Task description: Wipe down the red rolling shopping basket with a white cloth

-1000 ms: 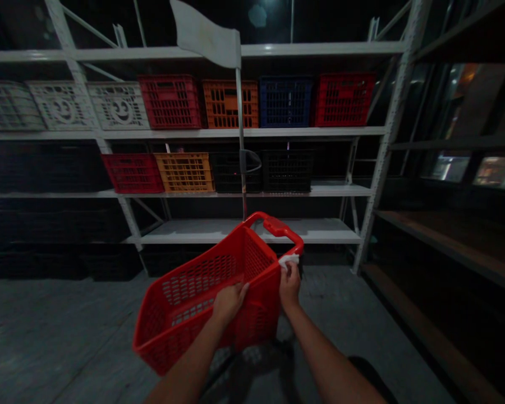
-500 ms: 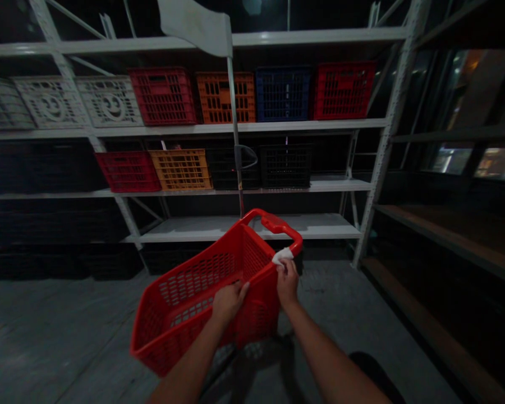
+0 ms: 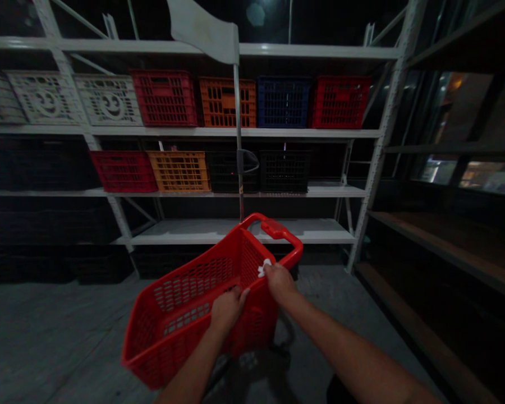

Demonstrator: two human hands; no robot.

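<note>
The left hand [image 3: 226,308] is closed over the near rim of a red plastic shopping cart [image 3: 258,317], which stands on the floor [image 3: 54,331]. The right hand [image 3: 280,281], fingers together, pinches a crumpled white cloth [image 3: 264,267] at that same rim, close to the handle [image 3: 293,253]. How much of the work with the cloth is done, and how much is left, cannot be told. The basket's slotted floor shows inside the cart. Behind its far rim rises a pole [image 3: 238,106] bearing a white flag [image 3: 204,31]. Farther off, a white rack [image 3: 320,52] carries plastic crates: a blue crate [image 3: 283,102] towards its upper shelf's right end, a yellow crate [image 3: 179,171] below; their contents are too dark to make out.
</note>
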